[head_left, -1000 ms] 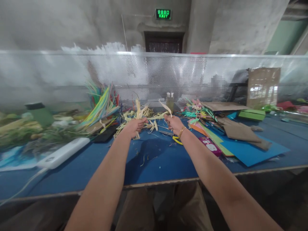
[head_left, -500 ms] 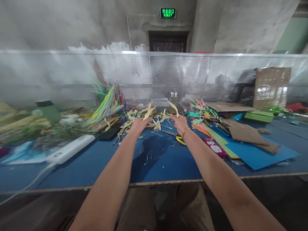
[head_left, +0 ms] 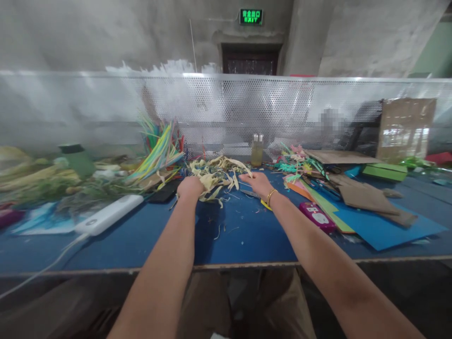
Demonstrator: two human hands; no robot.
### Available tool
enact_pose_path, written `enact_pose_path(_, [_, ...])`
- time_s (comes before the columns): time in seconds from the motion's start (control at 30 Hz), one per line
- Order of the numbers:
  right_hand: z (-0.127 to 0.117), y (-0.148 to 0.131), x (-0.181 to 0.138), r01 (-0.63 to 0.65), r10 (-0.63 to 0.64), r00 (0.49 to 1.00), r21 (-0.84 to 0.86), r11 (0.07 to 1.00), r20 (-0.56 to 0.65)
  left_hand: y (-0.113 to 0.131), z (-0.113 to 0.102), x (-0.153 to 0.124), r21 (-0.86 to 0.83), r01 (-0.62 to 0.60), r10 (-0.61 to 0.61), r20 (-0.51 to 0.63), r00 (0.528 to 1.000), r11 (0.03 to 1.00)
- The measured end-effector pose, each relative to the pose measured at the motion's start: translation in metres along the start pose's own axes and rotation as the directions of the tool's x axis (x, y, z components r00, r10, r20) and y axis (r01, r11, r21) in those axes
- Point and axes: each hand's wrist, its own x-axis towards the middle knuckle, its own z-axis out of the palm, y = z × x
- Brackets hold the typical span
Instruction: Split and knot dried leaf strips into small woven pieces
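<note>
Pale dried husk strips [head_left: 212,180] lie in a tangled pile at the middle of the blue table. My right hand [head_left: 259,184], with a gold bracelet at the wrist, is closed in a pinch on one end of a pale husk strip [head_left: 241,165], which arches left over the pile. At the pile's left edge rests my left hand [head_left: 190,187], its back toward me and its fingers hidden, so I cannot tell what it holds. Scissors with a yellow handle [head_left: 265,204] lie partly under my right hand.
Left of my hands are a white power strip [head_left: 109,215], a dark flat phone-like object [head_left: 163,193] and a bundle of coloured strips [head_left: 158,155]. A glass bottle [head_left: 257,150] stands behind. On the right lie a magenta device [head_left: 317,216], blue paper [head_left: 377,228] and brown card [head_left: 367,193].
My left hand has moved left and down to the pile's edge, and its upright strip no longer shows there. My right hand's strip has swung from upright to leaning left.
</note>
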Motion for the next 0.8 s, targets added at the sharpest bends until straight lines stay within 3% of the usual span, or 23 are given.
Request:
enact_pose_path(0.1, [-0.002, 0.0, 0.001, -0.011, 0.011, 0.999, -0.002, 1.0, -0.051, -0.002, -0.001, 0.003, -0.13, -0.007, 0.006, -0.011, 1.0, 0.992])
enact_pose_path(0.17, [-0.001, -0.001, 0.001, -0.012, 0.015, 0.999, 0.055, 0.998, -0.05, 0.005, -0.005, 0.0, -0.43, -0.068, 0.043, -0.068, 0.997, 0.9])
enact_pose_path(0.27, [0.004, -0.001, 0.0, -0.034, 0.035, 0.999, 0.2, 0.979, 0.002, 0.023, -0.008, -0.01, -0.867, -0.06, 0.088, -0.019, 0.996, 0.494])
enact_pose_path(0.33, [0.008, -0.002, -0.001, -0.073, 0.056, 0.996, 0.277, 0.958, 0.068, 0.035, -0.007, -0.018, -0.962, 0.037, 0.179, 0.088, 0.98, 0.27])
enact_pose_path(0.37, [0.011, -0.001, -0.002, -0.094, 0.068, 0.993, 0.295, 0.951, 0.097, 0.039, -0.007, -0.022, -0.972, 0.091, 0.234, 0.142, 0.962, 0.214])
enact_pose_path(0.47, [0.016, 0.0, -0.002, -0.076, 0.06, 0.996, 0.287, 0.955, 0.064, 0.046, -0.003, -0.03, -0.96, 0.206, 0.381, 0.265, 0.886, 0.19])
enact_pose_path(0.6, [0.013, 0.0, -0.001, 0.139, -0.126, 0.988, 0.152, 0.979, -0.09, 0.05, -0.001, -0.036, -0.941, 0.247, 0.504, 0.334, 0.796, 0.233])
enact_pose_path(0.67, [0.01, 0.0, -0.001, 0.206, -0.204, 0.978, 0.054, 0.977, -0.03, 0.052, -0.001, -0.039, -0.942, 0.258, 0.521, 0.334, 0.786, 0.215])
enact_pose_path(0.8, [0.008, 0.001, -0.004, 0.263, -0.26, 0.936, 0.019, 0.965, 0.238, 0.056, -0.002, -0.045, -0.96, 0.25, 0.524, 0.28, 0.804, 0.129])
